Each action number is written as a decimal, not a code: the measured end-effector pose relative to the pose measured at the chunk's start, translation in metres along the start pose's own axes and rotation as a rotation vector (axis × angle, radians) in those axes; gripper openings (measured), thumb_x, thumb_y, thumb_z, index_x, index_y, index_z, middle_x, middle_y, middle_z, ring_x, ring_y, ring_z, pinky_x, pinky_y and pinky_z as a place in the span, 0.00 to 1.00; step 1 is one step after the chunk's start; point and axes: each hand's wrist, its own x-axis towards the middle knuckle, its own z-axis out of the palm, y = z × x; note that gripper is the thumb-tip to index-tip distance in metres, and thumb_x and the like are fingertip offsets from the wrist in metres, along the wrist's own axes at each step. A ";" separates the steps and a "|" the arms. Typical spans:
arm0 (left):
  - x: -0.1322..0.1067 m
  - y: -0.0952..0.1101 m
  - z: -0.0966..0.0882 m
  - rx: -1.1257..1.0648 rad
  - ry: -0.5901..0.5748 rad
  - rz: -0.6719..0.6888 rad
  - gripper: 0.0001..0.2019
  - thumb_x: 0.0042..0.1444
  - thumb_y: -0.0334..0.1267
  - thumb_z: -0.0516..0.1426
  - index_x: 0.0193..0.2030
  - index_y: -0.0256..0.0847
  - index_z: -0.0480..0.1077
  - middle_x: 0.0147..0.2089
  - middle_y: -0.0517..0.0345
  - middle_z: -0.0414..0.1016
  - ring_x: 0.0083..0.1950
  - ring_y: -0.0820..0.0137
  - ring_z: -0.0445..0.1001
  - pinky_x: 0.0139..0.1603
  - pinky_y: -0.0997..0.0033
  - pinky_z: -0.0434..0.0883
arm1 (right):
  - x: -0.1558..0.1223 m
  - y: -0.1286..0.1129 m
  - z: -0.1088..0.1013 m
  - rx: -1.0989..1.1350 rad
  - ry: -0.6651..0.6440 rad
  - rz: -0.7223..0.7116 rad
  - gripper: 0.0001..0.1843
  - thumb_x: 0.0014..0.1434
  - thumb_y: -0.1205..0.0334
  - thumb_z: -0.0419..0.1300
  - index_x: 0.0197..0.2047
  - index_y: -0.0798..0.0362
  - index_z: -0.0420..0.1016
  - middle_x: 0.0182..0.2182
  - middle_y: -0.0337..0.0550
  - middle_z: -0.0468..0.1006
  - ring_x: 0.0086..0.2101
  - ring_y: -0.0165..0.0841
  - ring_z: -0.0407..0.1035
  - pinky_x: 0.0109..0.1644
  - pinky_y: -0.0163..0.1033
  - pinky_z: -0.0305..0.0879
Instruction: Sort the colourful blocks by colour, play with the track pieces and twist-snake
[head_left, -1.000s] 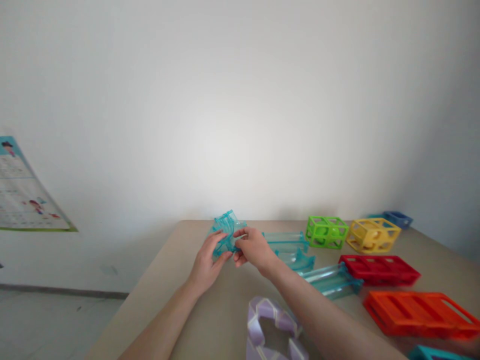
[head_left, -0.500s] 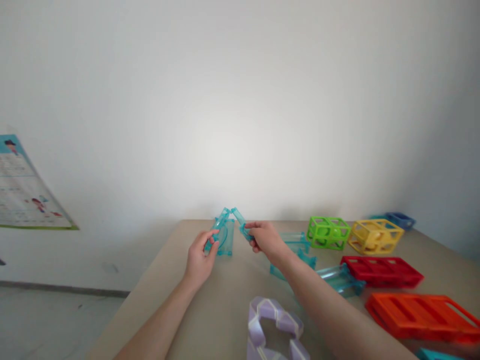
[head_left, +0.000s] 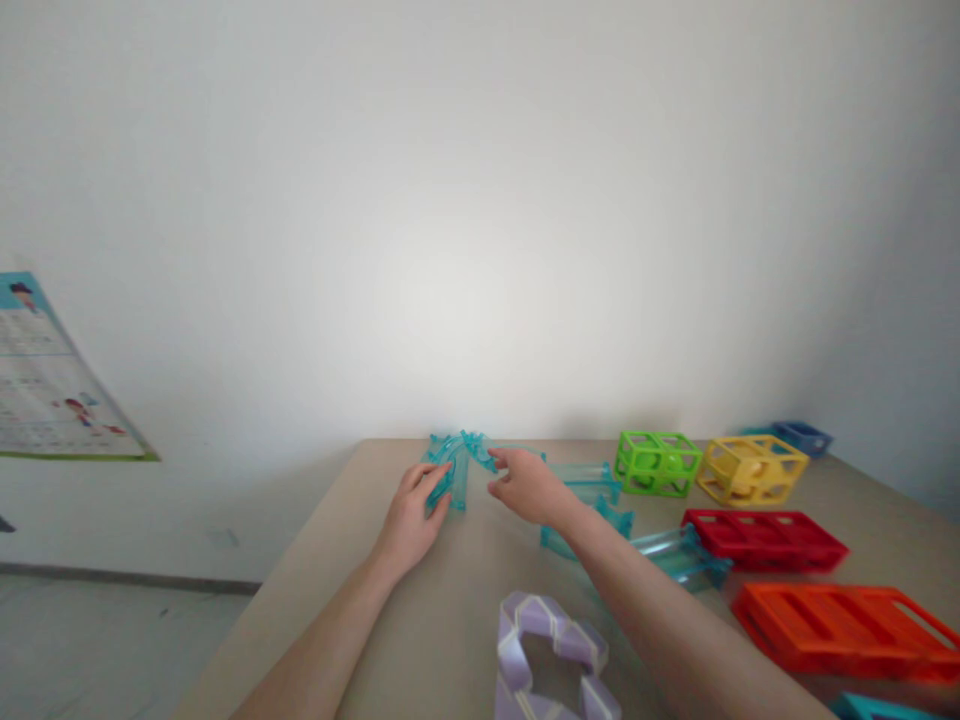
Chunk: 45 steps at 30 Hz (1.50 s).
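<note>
Two clear teal curved track pieces lie near the far left of the beige table. My left hand rests its fingers on the left curved piece, pressing it flat to the table. My right hand pinches the end of the second teal piece between thumb and fingers, right beside the first piece. The two pieces lie close together, nearly touching.
More teal track pieces lie right of my hands. Further right stand a green cage block, a yellow one, a blue piece, a red frame and an orange frame. A lilac ring piece sits near me.
The teal pieces, held together a second ago, were parted and lowered; both now sit low on the table by the far edge, my left hand flattened on one.
</note>
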 end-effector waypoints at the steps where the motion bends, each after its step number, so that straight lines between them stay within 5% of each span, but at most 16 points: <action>1: 0.000 0.000 0.000 0.002 -0.006 0.008 0.20 0.58 0.31 0.55 0.57 0.42 0.70 0.51 0.47 0.72 0.54 0.60 0.72 0.58 0.53 0.69 | -0.002 0.001 -0.007 -0.078 0.014 -0.001 0.22 0.62 0.65 0.61 0.59 0.55 0.67 0.56 0.50 0.71 0.54 0.42 0.67 0.57 0.51 0.65; 6: -0.002 0.003 0.000 -0.003 -0.054 0.073 0.21 0.59 0.31 0.54 0.60 0.44 0.68 0.61 0.47 0.68 0.63 0.60 0.67 0.65 0.52 0.65 | -0.008 0.021 -0.034 -0.436 0.008 0.141 0.18 0.65 0.58 0.59 0.56 0.54 0.69 0.55 0.49 0.70 0.51 0.41 0.69 0.53 0.54 0.67; 13: -0.002 0.006 -0.002 -0.004 -0.039 0.113 0.24 0.59 0.30 0.54 0.62 0.47 0.65 0.66 0.48 0.62 0.68 0.59 0.61 0.67 0.50 0.61 | -0.006 0.039 -0.033 -0.609 -0.031 0.302 0.16 0.65 0.57 0.58 0.54 0.54 0.70 0.52 0.48 0.72 0.47 0.39 0.71 0.50 0.51 0.70; 19: -0.003 0.008 -0.003 -0.028 -0.060 0.068 0.26 0.59 0.31 0.55 0.65 0.46 0.61 0.66 0.47 0.64 0.66 0.60 0.64 0.66 0.51 0.63 | -0.008 0.027 -0.043 -0.500 0.136 0.294 0.15 0.65 0.58 0.58 0.52 0.56 0.71 0.50 0.48 0.74 0.47 0.40 0.71 0.51 0.52 0.69; 23: -0.003 0.011 -0.002 -0.024 -0.101 0.087 0.27 0.60 0.34 0.56 0.66 0.46 0.60 0.66 0.47 0.65 0.68 0.58 0.62 0.68 0.49 0.60 | -0.012 0.005 -0.053 -0.277 0.295 0.148 0.14 0.61 0.69 0.58 0.52 0.58 0.70 0.48 0.54 0.75 0.51 0.44 0.69 0.55 0.50 0.62; 26: -0.002 0.016 -0.002 -0.005 -0.055 0.097 0.31 0.60 0.39 0.58 0.68 0.47 0.55 0.67 0.46 0.63 0.71 0.56 0.55 0.69 0.45 0.56 | -0.015 -0.014 -0.050 -0.032 0.344 0.037 0.16 0.60 0.64 0.59 0.52 0.56 0.69 0.45 0.51 0.77 0.47 0.40 0.71 0.51 0.42 0.64; 31: -0.008 0.019 0.001 -0.089 -0.041 0.137 0.46 0.56 0.42 0.62 0.73 0.52 0.36 0.69 0.44 0.60 0.69 0.53 0.59 0.66 0.43 0.60 | -0.014 -0.033 -0.019 0.392 0.177 -0.027 0.15 0.59 0.54 0.61 0.44 0.56 0.71 0.34 0.45 0.80 0.34 0.34 0.75 0.36 0.36 0.69; 36: -0.012 0.019 0.003 -0.128 -0.069 0.201 0.34 0.59 0.37 0.59 0.69 0.53 0.50 0.65 0.47 0.64 0.65 0.56 0.66 0.62 0.52 0.67 | -0.019 -0.037 -0.001 0.690 -0.055 0.009 0.08 0.61 0.60 0.56 0.41 0.56 0.70 0.31 0.43 0.79 0.31 0.31 0.75 0.31 0.33 0.71; 40: -0.009 0.021 0.001 -0.179 -0.025 0.138 0.24 0.59 0.39 0.59 0.61 0.48 0.59 0.54 0.49 0.72 0.56 0.59 0.72 0.57 0.56 0.70 | -0.026 -0.037 -0.003 0.838 -0.281 0.054 0.11 0.50 0.70 0.62 0.39 0.55 0.71 0.27 0.38 0.76 0.28 0.32 0.73 0.29 0.36 0.73; 45: -0.010 0.021 0.000 -0.208 -0.010 0.079 0.13 0.64 0.43 0.53 0.53 0.43 0.62 0.49 0.48 0.74 0.51 0.62 0.75 0.52 0.60 0.72 | -0.022 -0.031 -0.011 0.994 -0.404 0.142 0.04 0.53 0.71 0.58 0.35 0.58 0.71 0.27 0.40 0.75 0.27 0.31 0.73 0.32 0.39 0.76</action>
